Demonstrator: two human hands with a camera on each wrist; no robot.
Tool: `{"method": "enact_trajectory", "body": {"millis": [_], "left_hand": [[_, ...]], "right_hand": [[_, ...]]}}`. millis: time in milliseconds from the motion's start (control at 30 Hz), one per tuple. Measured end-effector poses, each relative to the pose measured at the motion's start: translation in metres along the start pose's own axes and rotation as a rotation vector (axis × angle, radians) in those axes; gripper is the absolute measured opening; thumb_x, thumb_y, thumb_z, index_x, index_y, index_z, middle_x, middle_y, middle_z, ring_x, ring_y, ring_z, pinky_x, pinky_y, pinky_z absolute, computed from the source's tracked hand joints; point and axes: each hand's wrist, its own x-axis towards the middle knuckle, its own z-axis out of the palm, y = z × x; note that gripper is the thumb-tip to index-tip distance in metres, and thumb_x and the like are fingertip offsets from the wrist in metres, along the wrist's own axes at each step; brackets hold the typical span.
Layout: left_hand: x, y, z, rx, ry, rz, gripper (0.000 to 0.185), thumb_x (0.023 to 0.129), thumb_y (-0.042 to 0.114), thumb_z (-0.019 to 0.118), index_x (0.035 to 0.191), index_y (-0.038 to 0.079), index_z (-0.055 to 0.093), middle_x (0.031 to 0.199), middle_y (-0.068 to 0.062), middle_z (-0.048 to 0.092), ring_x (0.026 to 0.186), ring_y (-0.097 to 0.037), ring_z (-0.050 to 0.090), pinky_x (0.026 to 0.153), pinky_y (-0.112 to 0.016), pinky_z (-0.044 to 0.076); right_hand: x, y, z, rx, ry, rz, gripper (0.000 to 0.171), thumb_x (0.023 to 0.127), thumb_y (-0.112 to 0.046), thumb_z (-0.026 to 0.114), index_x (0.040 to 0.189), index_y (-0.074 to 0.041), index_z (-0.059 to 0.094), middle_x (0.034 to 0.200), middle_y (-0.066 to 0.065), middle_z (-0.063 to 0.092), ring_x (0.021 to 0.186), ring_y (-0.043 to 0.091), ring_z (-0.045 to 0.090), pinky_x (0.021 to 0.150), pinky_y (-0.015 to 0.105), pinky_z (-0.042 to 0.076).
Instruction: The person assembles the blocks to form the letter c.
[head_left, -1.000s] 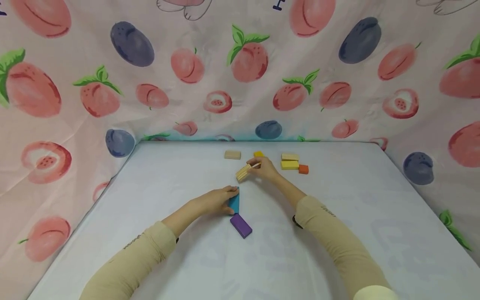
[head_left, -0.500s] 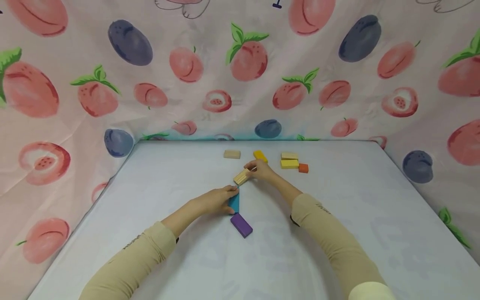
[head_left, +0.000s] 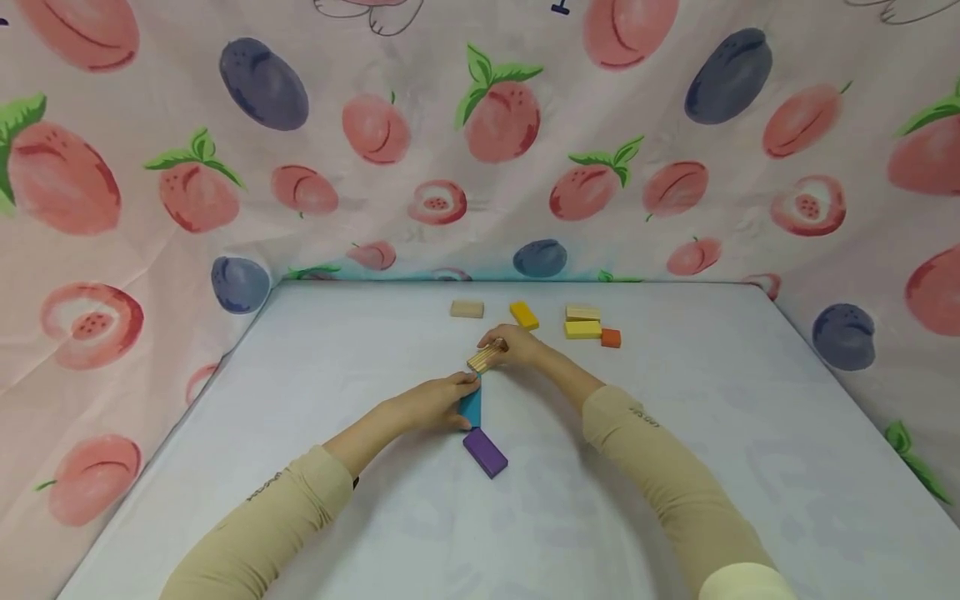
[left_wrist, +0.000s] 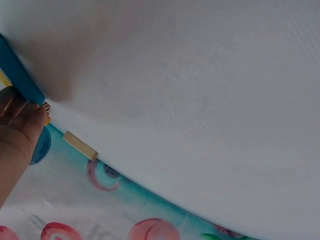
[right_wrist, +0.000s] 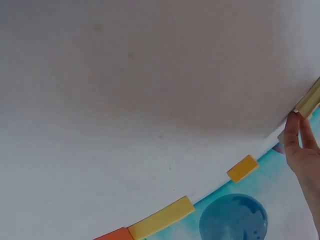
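My left hand (head_left: 435, 402) grips a blue block (head_left: 470, 407) on the white table, thumb and fingers at its two ends; the left wrist view also shows the blue block (left_wrist: 21, 72) at its left edge. Just beyond it, my right hand (head_left: 517, 346) pinches a striped natural-wood block (head_left: 484, 357) that slants at the blue block's far end. Whether those two touch is unclear. In the right wrist view the fingertips (right_wrist: 293, 118) are at the end of the wood block (right_wrist: 309, 101). A purple block (head_left: 485, 453) lies angled at the blue block's near end.
Toward the table's back lie a plain wood block (head_left: 467, 309), an orange-yellow block (head_left: 524, 315), another wood block (head_left: 582, 312), a yellow block (head_left: 582, 330) and a small orange-red block (head_left: 611, 338). A fruit-print cloth (head_left: 480, 242) hangs behind the table (head_left: 675, 400).
My right hand has moved slightly left and nearer, bringing the wood block to the blue block's far end. The orange-yellow block has come into fuller view. My left hand stays in place.
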Motion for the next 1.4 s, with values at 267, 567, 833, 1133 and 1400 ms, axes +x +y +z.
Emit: {"method": "enact_trajectory", "body": {"millis": [267, 567, 833, 1133, 1400], "left_hand": [[-0.001, 0.002, -0.002, -0.001, -0.008, -0.007, 0.069, 0.088, 0.03, 0.066, 0.143, -0.001, 0.036, 0.151, -0.018, 0.032, 0.137, -0.033, 0.036, 0.111, -0.042, 0.035], [0.001, 0.001, 0.001, 0.001, -0.008, -0.017, 0.07, 0.088, 0.031, 0.066, 0.143, 0.0, 0.036, 0.152, -0.017, 0.031, 0.137, -0.032, 0.036, 0.111, -0.041, 0.035], [0.0, 0.001, -0.001, -0.005, -0.008, -0.006, 0.069, 0.088, 0.029, 0.066, 0.143, -0.001, 0.036, 0.152, -0.018, 0.031, 0.137, -0.033, 0.036, 0.111, -0.041, 0.035], [0.0, 0.001, 0.001, -0.007, -0.006, 0.007, 0.069, 0.088, 0.029, 0.065, 0.142, -0.003, 0.036, 0.151, -0.019, 0.032, 0.137, -0.033, 0.037, 0.111, -0.041, 0.036], [-0.002, 0.001, -0.001, -0.017, -0.008, -0.003, 0.069, 0.088, 0.028, 0.065, 0.142, -0.002, 0.036, 0.151, -0.018, 0.032, 0.137, -0.032, 0.037, 0.111, -0.04, 0.035]], "right_hand": [[-0.014, -0.029, -0.013, -0.183, -0.048, -0.087, 0.025, 0.086, -0.004, 0.066, 0.11, 0.003, 0.066, 0.109, 0.018, 0.065, 0.079, 0.02, 0.052, 0.07, 0.021, 0.045], [-0.012, -0.02, -0.016, -0.171, -0.086, -0.157, 0.027, 0.086, -0.004, 0.066, 0.112, 0.003, 0.066, 0.111, 0.019, 0.065, 0.083, 0.019, 0.053, 0.073, 0.022, 0.045], [-0.014, -0.022, -0.018, -0.177, -0.099, -0.166, 0.027, 0.086, -0.005, 0.065, 0.113, 0.002, 0.065, 0.111, 0.018, 0.066, 0.086, 0.02, 0.055, 0.077, 0.026, 0.048], [-0.016, -0.02, -0.015, -0.196, -0.093, -0.173, 0.028, 0.086, -0.005, 0.066, 0.113, 0.002, 0.065, 0.112, 0.018, 0.066, 0.09, 0.022, 0.058, 0.078, 0.026, 0.049], [-0.014, -0.02, -0.014, -0.197, -0.09, -0.169, 0.028, 0.086, -0.005, 0.066, 0.113, 0.002, 0.066, 0.113, 0.018, 0.066, 0.091, 0.022, 0.057, 0.078, 0.027, 0.049]]}}
